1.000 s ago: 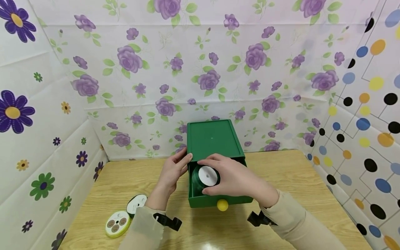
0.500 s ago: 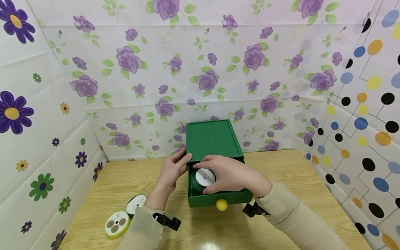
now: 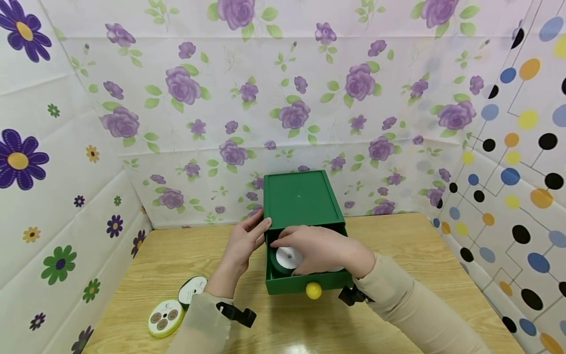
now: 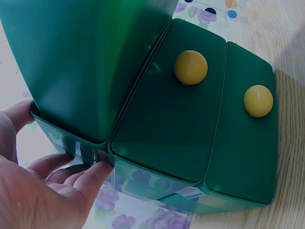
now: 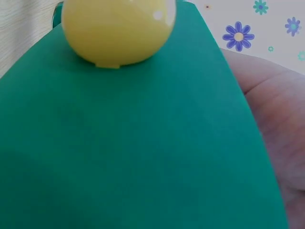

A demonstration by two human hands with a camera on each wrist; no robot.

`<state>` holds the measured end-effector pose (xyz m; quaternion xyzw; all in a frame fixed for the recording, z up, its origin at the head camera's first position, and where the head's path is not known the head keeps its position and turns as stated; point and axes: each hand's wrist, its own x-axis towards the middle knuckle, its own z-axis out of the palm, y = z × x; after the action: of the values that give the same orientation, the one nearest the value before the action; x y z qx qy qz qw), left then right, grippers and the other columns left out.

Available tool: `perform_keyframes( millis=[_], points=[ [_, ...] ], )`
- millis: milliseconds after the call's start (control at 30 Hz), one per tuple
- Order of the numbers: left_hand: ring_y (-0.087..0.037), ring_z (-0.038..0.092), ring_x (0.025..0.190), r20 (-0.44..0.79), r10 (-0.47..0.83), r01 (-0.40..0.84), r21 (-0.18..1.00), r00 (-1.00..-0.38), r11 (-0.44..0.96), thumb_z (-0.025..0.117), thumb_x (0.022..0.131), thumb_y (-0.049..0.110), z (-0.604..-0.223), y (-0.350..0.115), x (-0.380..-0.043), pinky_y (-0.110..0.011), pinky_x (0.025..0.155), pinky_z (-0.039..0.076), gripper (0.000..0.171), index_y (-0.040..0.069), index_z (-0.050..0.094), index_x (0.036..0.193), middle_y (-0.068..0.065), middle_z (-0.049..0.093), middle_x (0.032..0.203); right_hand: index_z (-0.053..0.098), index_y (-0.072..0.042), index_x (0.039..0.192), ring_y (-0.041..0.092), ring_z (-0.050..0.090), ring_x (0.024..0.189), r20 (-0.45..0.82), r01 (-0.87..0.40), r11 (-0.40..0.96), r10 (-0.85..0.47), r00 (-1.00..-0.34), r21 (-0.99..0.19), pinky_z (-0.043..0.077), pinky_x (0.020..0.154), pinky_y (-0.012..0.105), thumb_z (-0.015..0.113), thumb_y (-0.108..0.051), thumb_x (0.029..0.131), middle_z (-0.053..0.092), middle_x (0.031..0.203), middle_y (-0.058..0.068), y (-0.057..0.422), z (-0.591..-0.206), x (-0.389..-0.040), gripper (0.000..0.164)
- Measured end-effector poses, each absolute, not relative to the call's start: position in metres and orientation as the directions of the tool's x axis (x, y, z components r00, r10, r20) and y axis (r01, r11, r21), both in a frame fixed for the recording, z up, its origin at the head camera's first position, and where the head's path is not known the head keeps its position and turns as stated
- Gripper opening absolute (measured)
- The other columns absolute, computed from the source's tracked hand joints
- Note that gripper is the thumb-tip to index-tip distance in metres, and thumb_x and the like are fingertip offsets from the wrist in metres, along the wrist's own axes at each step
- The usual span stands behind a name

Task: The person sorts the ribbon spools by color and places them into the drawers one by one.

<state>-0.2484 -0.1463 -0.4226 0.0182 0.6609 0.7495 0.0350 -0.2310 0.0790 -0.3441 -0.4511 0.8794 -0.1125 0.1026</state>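
A green drawer cabinet (image 3: 302, 199) stands on the table with its top drawer (image 3: 287, 285) pulled out. Inside that drawer, at its left, lies a spool of dark green ribbon (image 3: 289, 258) with a white face. My right hand (image 3: 320, 248) reaches in from the right and grips the spool, thumb and fingers curved about its edge. Part of another white disc (image 3: 334, 269) shows below the palm. My left hand (image 3: 243, 243) rests against the cabinet's left side, thumb at the top front corner; in the left wrist view its fingertips (image 4: 102, 167) touch the side wall.
Two more ribbon spools lie left of my left forearm: a yellow one (image 3: 165, 318) and a dark one (image 3: 192, 290), both white-faced. A yellow knob (image 3: 313, 290) sticks out from the drawer front. Two lower drawers with yellow knobs (image 4: 190, 67) are closed.
My right hand has moved left and lower into the drawer, and the green spool has shifted down and left with it. My left hand stays in place.
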Motion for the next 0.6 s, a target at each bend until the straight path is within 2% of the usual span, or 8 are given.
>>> perform_keyframes(
  millis=[333, 600],
  points=[
    [-0.026, 0.046, 0.149, -0.019, 0.071, -0.028, 0.99, -0.997, -0.138, 0.073, 0.106, 0.03, -0.4236, -0.146, -0.2489, -0.042, 0.114, 0.048, 0.068, 0.007, 0.044, 0.163, -0.012, 0.04, 0.167, 0.065, -0.019, 0.15, 0.021, 0.062, 0.129, -0.091, -0.788, 0.564, -0.823, -0.561, -0.247, 0.056, 0.102, 0.036, 0.09, -0.016, 0.089, 0.06, 0.15, 0.002, 0.0758, -0.3487, -0.2319, 0.065],
    [-0.03, 0.044, 0.15, -0.003, 0.077, -0.012, 0.993, -0.997, -0.118, 0.071, 0.107, 0.031, -0.4247, -0.1463, -0.2492, -0.046, 0.115, 0.046, 0.068, 0.006, 0.043, 0.164, -0.015, 0.039, 0.168, 0.067, -0.019, 0.148, 0.02, 0.062, 0.129, -0.099, -0.8, 0.562, -0.826, -0.555, -0.209, 0.056, 0.102, 0.036, 0.089, -0.018, 0.091, 0.062, 0.146, 0.002, 0.0739, -0.3494, -0.2311, 0.061]
  ],
)
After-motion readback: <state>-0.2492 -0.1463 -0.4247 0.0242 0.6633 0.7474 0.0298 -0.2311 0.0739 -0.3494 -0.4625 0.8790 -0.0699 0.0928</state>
